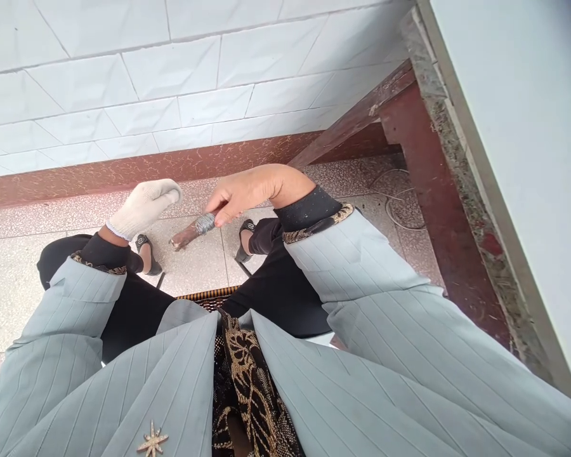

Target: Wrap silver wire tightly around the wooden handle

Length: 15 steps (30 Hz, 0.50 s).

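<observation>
My right hand (247, 190) is bare and pinches a short brown stick (184, 236) by its upper end, where grey wire or thread (204, 223) is wound round it. The stick tilts down to the left, above the floor between my feet. A white knitted glove covers my left hand (145, 206), a little left of the stick and apart from it. Its fingers are curled closed, and I cannot make out whether anything is inside them.
I sit on a seat with a woven edge (207, 295), facing a white tiled wall (171, 70). Right of me stands a red-brown wooden frame (442, 209) beneath a white surface (518, 95). A pale cable (393, 212) lies coiled on the speckled tile floor (195, 260).
</observation>
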{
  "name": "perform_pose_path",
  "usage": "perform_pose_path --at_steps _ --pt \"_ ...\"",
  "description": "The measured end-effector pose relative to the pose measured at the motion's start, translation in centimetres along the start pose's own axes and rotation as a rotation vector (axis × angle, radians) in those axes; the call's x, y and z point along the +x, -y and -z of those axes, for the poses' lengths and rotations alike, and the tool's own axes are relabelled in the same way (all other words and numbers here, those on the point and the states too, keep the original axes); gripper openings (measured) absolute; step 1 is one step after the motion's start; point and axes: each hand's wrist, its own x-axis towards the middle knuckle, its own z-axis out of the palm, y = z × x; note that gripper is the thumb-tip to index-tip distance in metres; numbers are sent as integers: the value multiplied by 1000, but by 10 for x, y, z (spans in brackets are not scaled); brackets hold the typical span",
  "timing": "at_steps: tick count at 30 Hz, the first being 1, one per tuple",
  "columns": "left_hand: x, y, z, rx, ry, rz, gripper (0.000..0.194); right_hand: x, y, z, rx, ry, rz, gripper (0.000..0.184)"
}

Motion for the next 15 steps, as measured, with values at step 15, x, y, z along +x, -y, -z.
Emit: perform_pose_path --at_steps 15 --pt "-3 -10 -8 79 174 -102 28 18 -13 10 -416 -515 -374 19"
